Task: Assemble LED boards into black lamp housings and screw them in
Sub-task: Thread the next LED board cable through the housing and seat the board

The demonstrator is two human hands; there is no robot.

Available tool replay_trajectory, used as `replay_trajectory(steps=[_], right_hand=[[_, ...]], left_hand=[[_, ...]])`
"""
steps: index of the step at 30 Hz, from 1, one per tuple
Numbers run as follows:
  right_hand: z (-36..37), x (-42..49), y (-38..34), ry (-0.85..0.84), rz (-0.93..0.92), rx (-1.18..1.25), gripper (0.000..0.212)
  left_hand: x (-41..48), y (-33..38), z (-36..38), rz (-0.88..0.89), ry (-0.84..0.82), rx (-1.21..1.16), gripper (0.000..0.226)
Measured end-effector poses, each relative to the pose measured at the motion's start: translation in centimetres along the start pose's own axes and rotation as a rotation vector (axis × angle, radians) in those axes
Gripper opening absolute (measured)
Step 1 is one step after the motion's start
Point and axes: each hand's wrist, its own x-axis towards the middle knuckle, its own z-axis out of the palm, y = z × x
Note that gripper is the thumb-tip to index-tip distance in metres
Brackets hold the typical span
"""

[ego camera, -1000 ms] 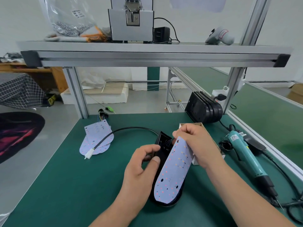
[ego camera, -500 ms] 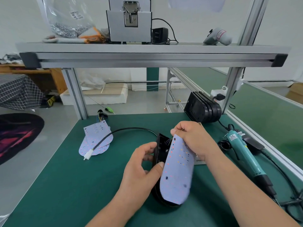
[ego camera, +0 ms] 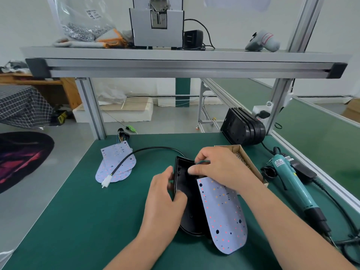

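Centrally, near the front edge of the green table (ego camera: 78, 221), the left hand (ego camera: 165, 203) grips the left wall of the black lamp housing (ego camera: 188, 193). Its thumb lies over the rim into the cavity and its fingers curl round the outside. The housing lies open side up. The LED board (ego camera: 224, 219) leans across the housing's right side, not seated, and covers part of its rounded near end. The board's far end disappears under the right hand (ego camera: 220, 168). That hand's fingers are curled at the housing's far end, thumb and forefinger pinching a loop of green wires (ego camera: 204, 162). Where the wires join the board is hidden, and whether the palm also presses the board cannot be told.

Just behind the right hand, a cardboard box (ego camera: 250, 161) is largely covered by it; its contents look like a grainy metallic mass, too small to make out. Toward the right edge lies a teal electric screwdriver (ego camera: 292, 188), its cord running out of view at the bottom right. At the far right corner a stack of black housings (ego camera: 243, 127) leans on edge. Toward the far left corner spare LED boards (ego camera: 115, 164) lie overlapped, and a black cable (ego camera: 153, 147) with a white connector (ego camera: 106, 181) crosses them. The cable's other end passes behind the held housing.
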Motion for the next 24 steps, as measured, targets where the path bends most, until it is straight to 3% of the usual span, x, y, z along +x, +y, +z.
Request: replay_trajectory(steps=[8, 14, 17, 24], right_hand=[[1.2, 0.0, -1.1, -0.013, -0.045, -0.082, 0.026], [1.8, -0.5, -1.3, 0.032, -0.106, -0.111, 0.018], [2.1, -0.5, -1.5, 0.045, -0.127, -0.169, 0.019], [3.0, -0.8, -1.8, 0.074, -0.141, -0.225, 0.024]], left_hand=[[-0.1, 0.0, 0.3, -0.008, 0.011, -0.039, 0.071], [-0.1, 0.0, 0.2, -0.024, 0.004, -0.040, 0.065], [-0.3, 0.4, 0.2, -0.033, 0.008, -0.034, 0.054], [-0.3, 0.6, 0.3, -0.019, -0.005, -0.061, 0.051]])
